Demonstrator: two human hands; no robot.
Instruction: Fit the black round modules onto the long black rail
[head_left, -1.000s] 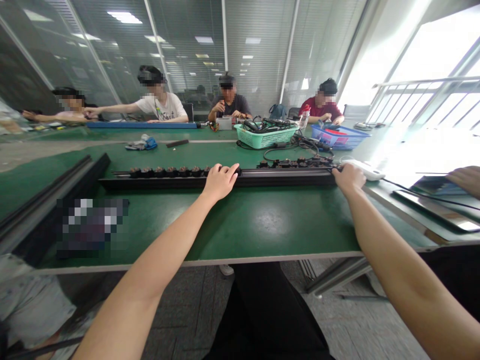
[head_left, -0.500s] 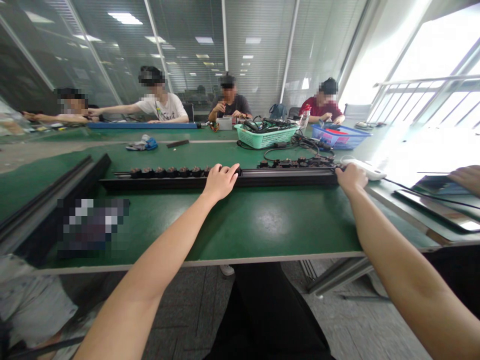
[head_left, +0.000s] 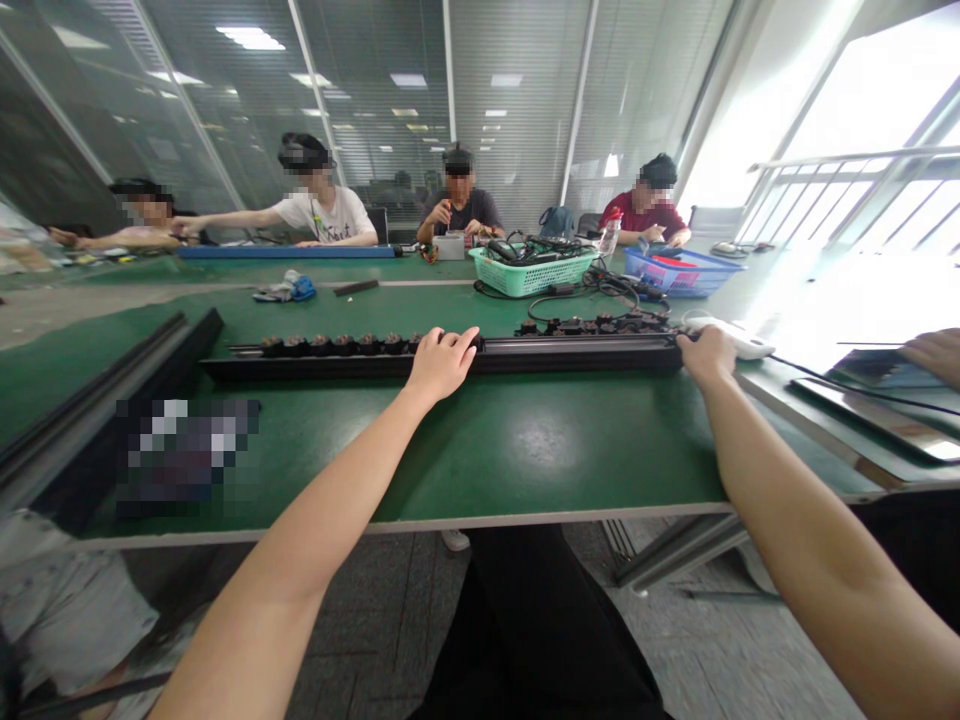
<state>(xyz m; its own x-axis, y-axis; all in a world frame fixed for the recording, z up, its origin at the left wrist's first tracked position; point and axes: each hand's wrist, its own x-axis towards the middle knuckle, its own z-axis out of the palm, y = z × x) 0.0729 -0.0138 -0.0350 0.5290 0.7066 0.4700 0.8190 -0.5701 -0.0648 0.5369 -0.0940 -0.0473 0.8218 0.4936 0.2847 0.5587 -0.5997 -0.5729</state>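
A long black rail [head_left: 577, 358] with a channel along its top lies across the green table. My left hand [head_left: 441, 362] is closed over the middle of this rail, fingers bent onto its top; a small dark part shows at the fingertips, its kind unclear. At the rail's right end my right hand [head_left: 709, 355] grips with thumb and fingers, the fingers partly hidden. Small black modules [head_left: 343, 344] stand in a row behind the rail's left half. More black pieces [head_left: 607, 324] lie behind its right half, near a white power strip [head_left: 739, 340].
A green basket [head_left: 529, 275] of cables and a blue basket [head_left: 697, 275] stand farther back. Another black rail [head_left: 150, 400] slants along the left side. Several people sit across the table. Another person's hand [head_left: 934, 355] is at the far right, by a dark flat panel [head_left: 877, 418].
My right hand has shifted very slightly to the right along with the rail's end. My left hand stays in place on the rail.
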